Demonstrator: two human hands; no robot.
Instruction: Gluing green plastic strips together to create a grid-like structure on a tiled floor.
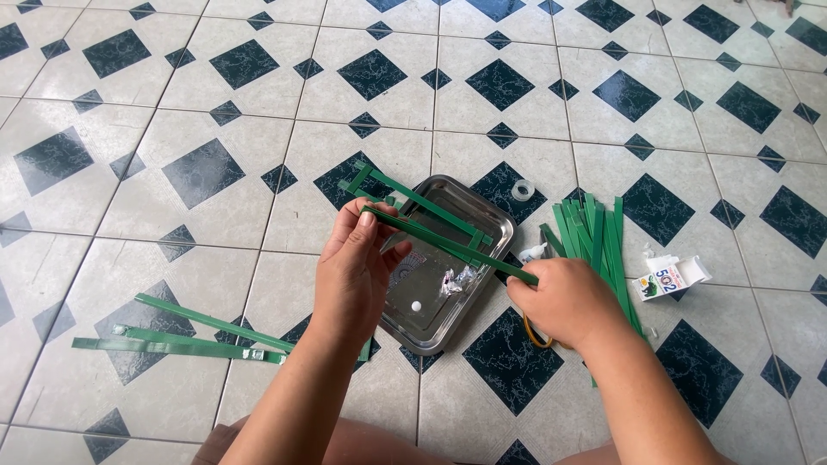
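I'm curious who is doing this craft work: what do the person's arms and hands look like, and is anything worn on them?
Both are bare: the left hand and right hand show no gloves, rings, watch or bracelets. The forearms are uncovered too, with no sleeves in view. The fingernails look short and unpainted.

Materials and finish, floor workplace

Green strips (448, 245): smooth, slightly glossy plastic. Tray (482, 211): polished, mirror-bright metal. Floor tiles (215, 112): glazed, glossy, marbled. Tape roll (522, 189): clear plastic. Small box (670, 277): matt card.

A roll of clear tape (522, 189) and a small white carton (670, 277) lie on the tiled floor (258, 138).
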